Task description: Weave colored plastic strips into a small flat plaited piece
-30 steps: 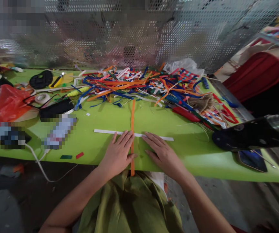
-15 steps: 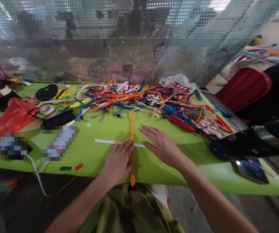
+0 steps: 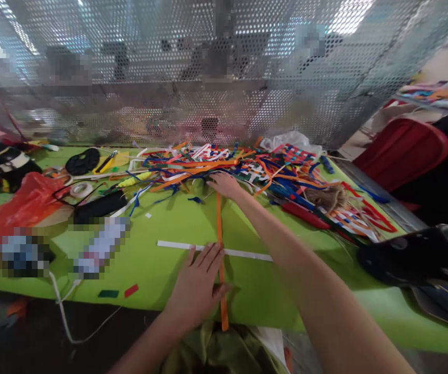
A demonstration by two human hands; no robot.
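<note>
My left hand [image 3: 198, 278] lies flat where an orange strip [image 3: 219, 218] crosses a white strip [image 3: 249, 255] on the green table. Its fingers are stretched out and press on the crossing. The orange strip runs away from me, its near end over the table's front edge; the white one lies crosswise. My right hand [image 3: 225, 184] reaches forward, fingers outstretched, at the near edge of a heap of coloured strips [image 3: 192, 165], over the far end of the orange strip. Nothing shows in its fingers, though their tips are partly hard to make out.
To the left lie a red plastic bag [image 3: 25, 200], a tape roll [image 3: 81, 190], glasses, a black case [image 3: 101, 206] and a phone with a cable [image 3: 103, 244]. On the right are a twine bundle [image 3: 327, 197] and a black bottle [image 3: 414, 254]. Perforated metal [image 3: 208, 98] stands behind the table.
My right hand has moved forward and left, from beside the white strip to the heap's edge. My left hand stays on the crossing. The view has shifted slightly.
</note>
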